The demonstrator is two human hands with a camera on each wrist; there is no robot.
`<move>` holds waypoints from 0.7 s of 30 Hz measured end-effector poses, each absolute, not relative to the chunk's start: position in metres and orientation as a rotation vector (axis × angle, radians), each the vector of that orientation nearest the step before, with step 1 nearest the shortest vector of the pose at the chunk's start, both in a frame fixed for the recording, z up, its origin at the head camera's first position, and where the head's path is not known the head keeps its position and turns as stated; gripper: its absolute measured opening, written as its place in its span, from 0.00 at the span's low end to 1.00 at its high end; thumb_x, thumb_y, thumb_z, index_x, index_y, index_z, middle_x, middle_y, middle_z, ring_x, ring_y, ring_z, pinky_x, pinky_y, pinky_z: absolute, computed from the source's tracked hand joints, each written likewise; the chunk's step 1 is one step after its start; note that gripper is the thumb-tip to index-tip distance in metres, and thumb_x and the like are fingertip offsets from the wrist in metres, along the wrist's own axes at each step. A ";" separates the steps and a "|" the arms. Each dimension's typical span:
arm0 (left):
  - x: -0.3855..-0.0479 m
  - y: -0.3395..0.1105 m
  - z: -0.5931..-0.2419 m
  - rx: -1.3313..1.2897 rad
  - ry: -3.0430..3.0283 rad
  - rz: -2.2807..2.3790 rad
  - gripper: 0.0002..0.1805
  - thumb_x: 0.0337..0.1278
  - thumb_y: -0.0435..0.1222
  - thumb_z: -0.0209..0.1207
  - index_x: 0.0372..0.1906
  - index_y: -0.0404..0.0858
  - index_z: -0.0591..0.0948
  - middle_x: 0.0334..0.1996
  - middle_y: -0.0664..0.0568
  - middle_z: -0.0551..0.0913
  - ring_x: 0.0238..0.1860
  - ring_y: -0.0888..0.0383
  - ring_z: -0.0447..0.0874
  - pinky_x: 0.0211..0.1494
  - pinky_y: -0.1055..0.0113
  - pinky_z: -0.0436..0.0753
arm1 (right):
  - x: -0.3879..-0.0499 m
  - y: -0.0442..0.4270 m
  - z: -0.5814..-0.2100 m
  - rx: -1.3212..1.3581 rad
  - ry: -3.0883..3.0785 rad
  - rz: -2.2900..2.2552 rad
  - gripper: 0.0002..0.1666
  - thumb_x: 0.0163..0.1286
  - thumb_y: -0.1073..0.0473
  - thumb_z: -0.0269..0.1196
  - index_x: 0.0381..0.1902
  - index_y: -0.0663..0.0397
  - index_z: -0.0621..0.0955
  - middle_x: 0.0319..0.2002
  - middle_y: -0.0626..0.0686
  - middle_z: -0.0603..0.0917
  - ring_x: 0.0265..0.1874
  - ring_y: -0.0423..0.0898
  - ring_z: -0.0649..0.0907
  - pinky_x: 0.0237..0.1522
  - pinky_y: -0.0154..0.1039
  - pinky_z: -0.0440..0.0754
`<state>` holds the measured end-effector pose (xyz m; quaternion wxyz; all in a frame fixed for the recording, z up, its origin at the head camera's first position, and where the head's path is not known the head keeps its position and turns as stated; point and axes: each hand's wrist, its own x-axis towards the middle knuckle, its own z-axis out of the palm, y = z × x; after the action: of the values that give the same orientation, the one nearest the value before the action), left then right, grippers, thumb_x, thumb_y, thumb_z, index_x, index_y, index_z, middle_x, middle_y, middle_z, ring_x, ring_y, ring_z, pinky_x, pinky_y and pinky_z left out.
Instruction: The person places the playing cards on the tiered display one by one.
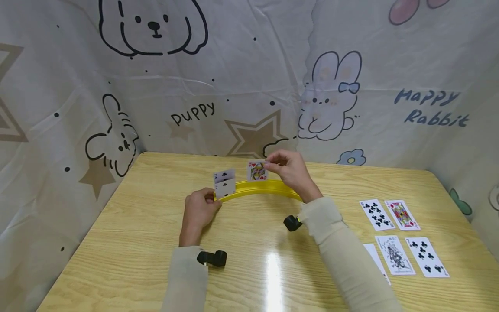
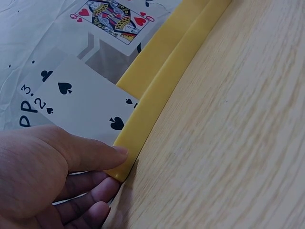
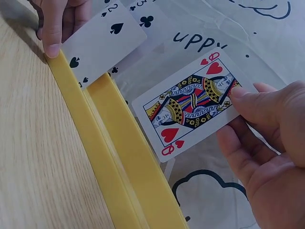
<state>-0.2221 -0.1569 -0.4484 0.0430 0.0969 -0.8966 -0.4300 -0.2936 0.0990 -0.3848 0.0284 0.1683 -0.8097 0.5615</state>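
Left hand: the left hand (image 1: 199, 213) grips the left end of the yellow card holder (image 1: 261, 189), with its thumb on the front side.
Right hand: the right hand (image 1: 291, 172) pinches the queen of hearts (image 1: 257, 172) by one side, thumb on its face.
Queen: up at the back edge of the holder, near its middle; I cannot tell if it touches.
Yellow holder: bent like a bow, lying on the worktop (image 1: 136, 225).
Cards in the holder: the two of spades (image 3: 107, 40) leans at the left end, and the three of clubs (image 3: 150, 26) is behind it, mostly covered.
Cards on the right: a card with lots of clubs (image 1: 376, 214) lies by a red diamond picture card (image 1: 402, 215). Nearer are a black-and-white picture card (image 1: 395, 255), another club card (image 1: 427, 257) and a partly hidden card (image 1: 377, 263).
In the way: the right sleeve (image 1: 347, 255) covers some of that last card. From the head view, the right hand and sleeve hide the holder's right end.
Behind: a pale cloth (image 1: 241, 73) with a puppy and a rabbit on it.
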 end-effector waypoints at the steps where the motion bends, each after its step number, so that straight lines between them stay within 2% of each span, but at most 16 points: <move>1: -0.222 -0.157 -0.448 0.298 -2.742 -1.315 0.20 0.54 0.31 0.70 0.53 0.31 0.84 0.42 0.43 0.85 0.41 0.52 0.83 0.46 0.57 0.82 | -0.294 0.098 -0.385 0.522 -2.501 1.730 0.04 0.67 0.63 0.69 0.38 0.58 0.86 0.39 0.51 0.85 0.35 0.50 0.82 0.40 0.43 0.77; 21: -0.221 -0.157 -0.446 0.308 -2.751 -1.303 0.20 0.54 0.32 0.70 0.53 0.32 0.84 0.42 0.43 0.85 0.42 0.52 0.82 0.46 0.57 0.81 | -0.297 0.087 -0.386 0.568 -2.468 1.804 0.04 0.67 0.65 0.68 0.38 0.62 0.85 0.38 0.56 0.86 0.34 0.52 0.80 0.40 0.42 0.76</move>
<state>-0.2208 -0.1568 -0.4458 0.0408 0.1004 -0.8984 -0.4255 -0.2972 0.0872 -0.3858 0.0159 0.1826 -0.7936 0.5801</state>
